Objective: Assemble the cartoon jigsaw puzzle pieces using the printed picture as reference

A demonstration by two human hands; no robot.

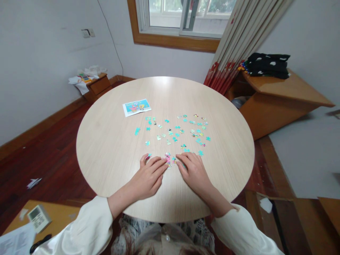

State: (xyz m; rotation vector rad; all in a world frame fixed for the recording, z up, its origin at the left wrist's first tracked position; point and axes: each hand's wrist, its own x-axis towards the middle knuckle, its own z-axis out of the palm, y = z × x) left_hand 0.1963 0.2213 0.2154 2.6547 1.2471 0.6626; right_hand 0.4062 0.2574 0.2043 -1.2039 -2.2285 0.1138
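Observation:
A small cluster of joined pink jigsaw puzzle pieces [168, 158] lies near the front of the round table. My left hand [149, 174] rests palm down to its left, fingers stretched out and apart, with its foremost fingertips touching the cluster's edge. To the right of the cluster is a single multicoloured puzzle piece [174, 160]. My right hand [193, 170] is beside that piece, its thumb and index finger apart and their tips at the piece's right edge; whether they touch it I cannot tell. Another piece [149, 156] shows by my left hand's outer fingers.
Loose, mostly turquoise puzzle pieces [175, 139] are scattered beyond my hands on the round wooden table [103, 141]. A picture card [136, 107] with cartoon figures lies farther back. A tilted wooden cabinet [281, 102] stands at the right, and a curtain [236, 42] hangs behind.

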